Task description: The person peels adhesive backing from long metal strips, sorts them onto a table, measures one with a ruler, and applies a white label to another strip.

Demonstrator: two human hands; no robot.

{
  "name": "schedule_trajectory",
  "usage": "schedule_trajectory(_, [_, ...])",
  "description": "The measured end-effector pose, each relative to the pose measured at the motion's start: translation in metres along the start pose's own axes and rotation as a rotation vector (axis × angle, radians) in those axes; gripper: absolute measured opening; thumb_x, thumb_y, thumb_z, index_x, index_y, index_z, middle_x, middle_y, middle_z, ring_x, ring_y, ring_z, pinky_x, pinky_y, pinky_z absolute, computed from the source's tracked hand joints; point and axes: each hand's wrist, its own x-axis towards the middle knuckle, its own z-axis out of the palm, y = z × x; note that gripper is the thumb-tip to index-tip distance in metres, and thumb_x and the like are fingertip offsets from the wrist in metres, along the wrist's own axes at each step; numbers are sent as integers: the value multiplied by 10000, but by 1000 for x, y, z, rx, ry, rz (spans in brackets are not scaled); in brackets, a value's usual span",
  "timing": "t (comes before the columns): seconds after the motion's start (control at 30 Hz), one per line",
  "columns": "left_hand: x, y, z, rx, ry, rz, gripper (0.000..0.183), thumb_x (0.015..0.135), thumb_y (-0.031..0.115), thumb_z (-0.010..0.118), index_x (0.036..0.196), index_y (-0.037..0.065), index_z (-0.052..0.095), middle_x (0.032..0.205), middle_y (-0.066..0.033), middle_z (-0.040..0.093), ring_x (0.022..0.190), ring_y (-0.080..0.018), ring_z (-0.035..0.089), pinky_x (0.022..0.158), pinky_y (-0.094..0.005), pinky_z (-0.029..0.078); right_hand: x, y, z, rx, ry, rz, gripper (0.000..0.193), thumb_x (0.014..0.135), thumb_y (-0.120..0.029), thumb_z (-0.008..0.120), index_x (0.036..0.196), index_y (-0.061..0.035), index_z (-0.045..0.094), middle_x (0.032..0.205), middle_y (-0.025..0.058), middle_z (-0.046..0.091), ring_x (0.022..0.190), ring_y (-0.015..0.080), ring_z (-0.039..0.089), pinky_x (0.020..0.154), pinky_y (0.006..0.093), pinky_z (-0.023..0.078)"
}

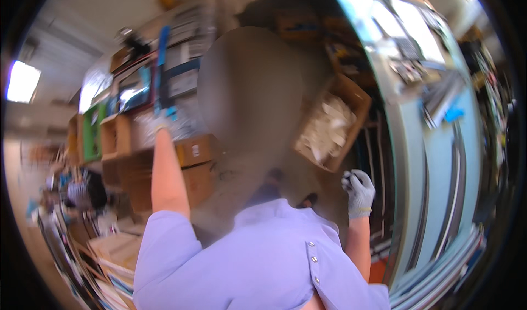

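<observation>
Head view, tilted and smeared by motion, shows a person in a lilac short-sleeved shirt (263, 255) with both arms raised. Left hand (164, 122), in a pale grey knit glove, is up at arm's length and closed around the lower end of a long blue bar-shaped tool (162, 71), which stands nearly upright against the cluttered shelving (181, 46) behind it; the blur is heavy there, so it may be only the fingers wrapped round a handle. Right hand (358, 192), in the same kind of grey glove with a yellow cuff edge, is curled into a loose fist with the fingertips pinched together; whether anything small sits between them I cannot tell. Just up and left of that hand lies an open brown cardboard box (332, 124) filled with crumpled whitish pieces. Stacked brown cartons (195, 151) stand beside the left forearm, and a pale blue metal panel (439, 173) runs down the right side.
</observation>
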Motion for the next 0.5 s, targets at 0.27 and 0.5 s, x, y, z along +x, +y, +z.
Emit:
schedule_trajectory(0.27, [-289, 64, 108, -305, -911, 658, 281, 970, 160, 630, 1179, -18, 691, 1064, -101, 703, 925, -179, 654, 848, -303, 529, -18, -30, -28, 4, 266, -116, 208, 895, -193, 689, 978, -11, 748, 834, 64, 711, 688, 106, 592, 652, 254, 468])
schedule_trajectory(0.5, [-690, 95, 37, -63, -2036, 649, 276, 978, 219, 638, 1073, -23, 732, 923, -49, 711, 827, -106, 626, 752, -268, 514, -67, -33, -148, 272, 468, -172, 77, 877, -105, 735, 857, -33, 719, 746, 23, 680, 581, 59, 544, 542, 225, 419])
